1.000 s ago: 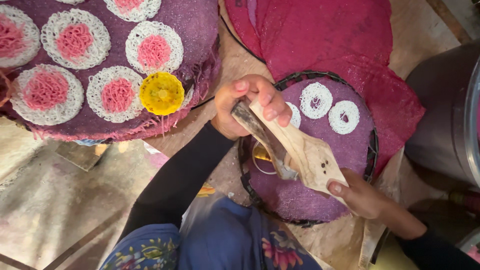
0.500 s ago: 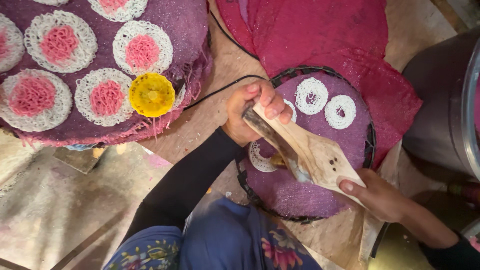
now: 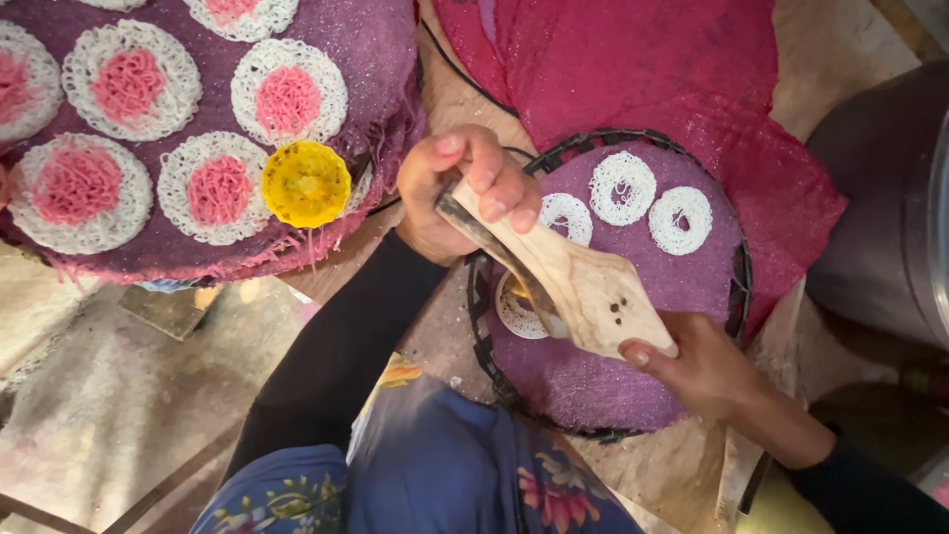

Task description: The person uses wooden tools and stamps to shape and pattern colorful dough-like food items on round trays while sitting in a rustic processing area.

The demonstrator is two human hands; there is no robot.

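Wooden press (image 3: 578, 287) over round purple tray (image 3: 633, 396), left hand (image 3: 465, 188) gripping its far end, right hand (image 3: 697, 371) clamped on near end, white noodle discs (image 3: 621, 188) on tray, larger tray (image 3: 188, 158) left of it, red cloth (image 3: 643, 69) beyond, worn floor (image 3: 109, 396) below.

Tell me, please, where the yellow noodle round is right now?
In the head view, the yellow noodle round lies upper left, at the edge of the purple tray of pink-and-white rounds, just left of the left hand.

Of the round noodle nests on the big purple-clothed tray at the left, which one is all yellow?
The yellow nest at that tray's right-hand edge, nearest the left hand; the others there are white rings with pink centres.
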